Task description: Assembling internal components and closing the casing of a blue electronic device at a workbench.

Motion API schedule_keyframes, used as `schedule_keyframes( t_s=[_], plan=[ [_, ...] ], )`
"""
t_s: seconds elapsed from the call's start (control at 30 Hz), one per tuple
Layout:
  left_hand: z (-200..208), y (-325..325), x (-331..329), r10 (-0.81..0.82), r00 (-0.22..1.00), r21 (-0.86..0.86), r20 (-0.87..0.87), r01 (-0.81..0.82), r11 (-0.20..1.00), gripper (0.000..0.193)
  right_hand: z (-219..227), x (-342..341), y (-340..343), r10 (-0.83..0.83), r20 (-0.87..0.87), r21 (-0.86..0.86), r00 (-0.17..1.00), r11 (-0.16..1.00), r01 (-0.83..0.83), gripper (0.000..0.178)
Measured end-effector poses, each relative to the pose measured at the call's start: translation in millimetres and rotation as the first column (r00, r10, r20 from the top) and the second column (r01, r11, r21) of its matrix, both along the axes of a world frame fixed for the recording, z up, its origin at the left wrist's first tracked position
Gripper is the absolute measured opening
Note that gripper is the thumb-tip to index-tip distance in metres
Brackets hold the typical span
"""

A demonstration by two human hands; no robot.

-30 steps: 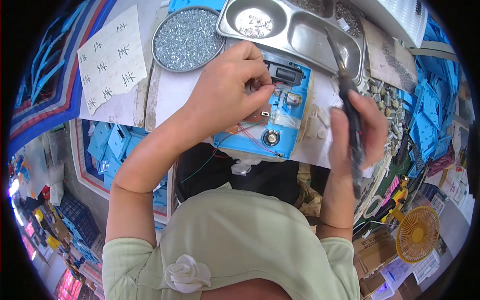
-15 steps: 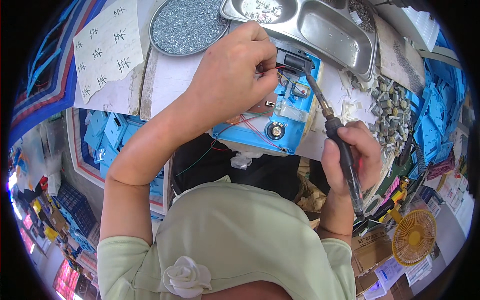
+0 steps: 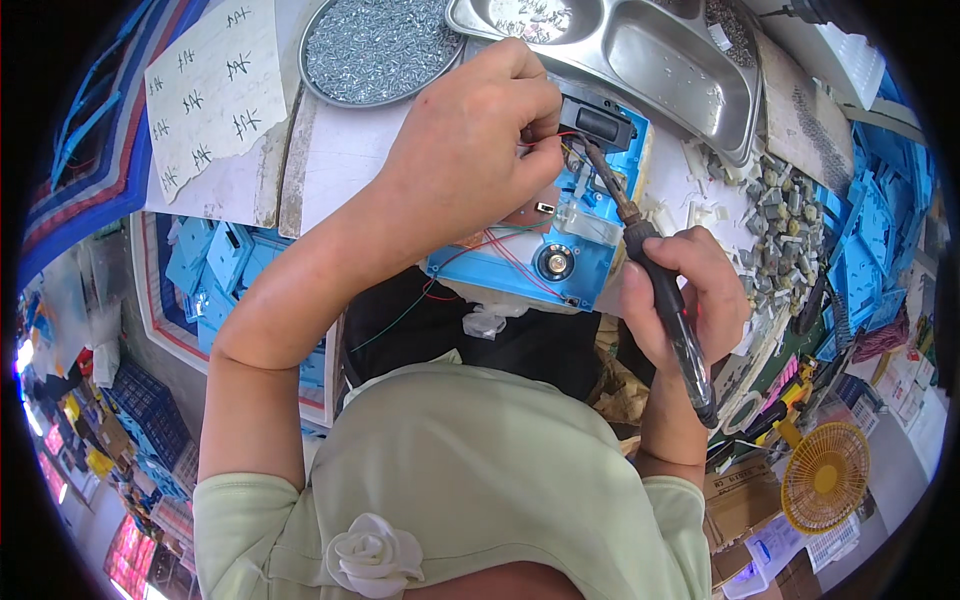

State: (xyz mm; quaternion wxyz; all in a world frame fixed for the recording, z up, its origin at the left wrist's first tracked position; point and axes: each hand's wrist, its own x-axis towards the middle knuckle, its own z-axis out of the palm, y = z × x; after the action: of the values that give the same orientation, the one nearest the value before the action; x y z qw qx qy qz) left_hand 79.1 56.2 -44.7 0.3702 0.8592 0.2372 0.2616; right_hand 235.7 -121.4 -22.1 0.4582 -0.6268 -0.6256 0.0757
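A soldering iron [image 3: 660, 288] is gripped in my right hand [image 3: 692, 300], its tip slanting up and left to the thin wires by my left fingers. My left hand [image 3: 487, 150] pinches a red wire [image 3: 567, 135] over a blue plastic housing [image 3: 595, 270]. Inside the housing are a round speaker [image 3: 554, 262], a brown circuit board [image 3: 525, 212] partly under my left hand, and a black rectangular part [image 3: 600, 122] at the far end. Red and green wires trail across the near side. Whether the tip touches the joint is too small to tell.
A round dish of small metal screws [image 3: 375, 50] and a steel compartment tray [image 3: 685, 75] stand at the back. Small metal motors [image 3: 785, 215] are heaped at the right, near blue plastic parts [image 3: 880, 250]. A marked paper [image 3: 215, 95] lies left; a yellow fan [image 3: 825, 478] stands lower right.
My right hand has brought the soldering iron left, its tip going from the black part to the wires by my left fingers. My left hand stays nearly still, still pinching.
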Motion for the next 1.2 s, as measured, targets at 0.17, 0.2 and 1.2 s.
schedule_keyframes(
  t_s=[0.17, 0.2, 1.2],
  plan=[
    [0, 0, 0, 0.001, 1.0, 0.003, 0.005, -0.001, 1.0, 0.008, 0, 2, 2, 0.03, 0.083, 0.011, 0.996, 0.999, -0.031, 0.04],
    [-1, 1, 0, -0.002, 1.0, 0.007, 0.01, 0.002, 1.0, 0.008, -1, 3, 3, 0.044, 0.117, 0.023, 0.992, 0.999, -0.047, 0.041],
    [-3, -2, 3, 0.032, 0.999, 0.072, 0.013, -0.032, 0.997, 0.011, 1, 10, 7, 0.049, 0.054, -0.039, 0.997, 0.998, -0.047, 0.03]
  ],
)
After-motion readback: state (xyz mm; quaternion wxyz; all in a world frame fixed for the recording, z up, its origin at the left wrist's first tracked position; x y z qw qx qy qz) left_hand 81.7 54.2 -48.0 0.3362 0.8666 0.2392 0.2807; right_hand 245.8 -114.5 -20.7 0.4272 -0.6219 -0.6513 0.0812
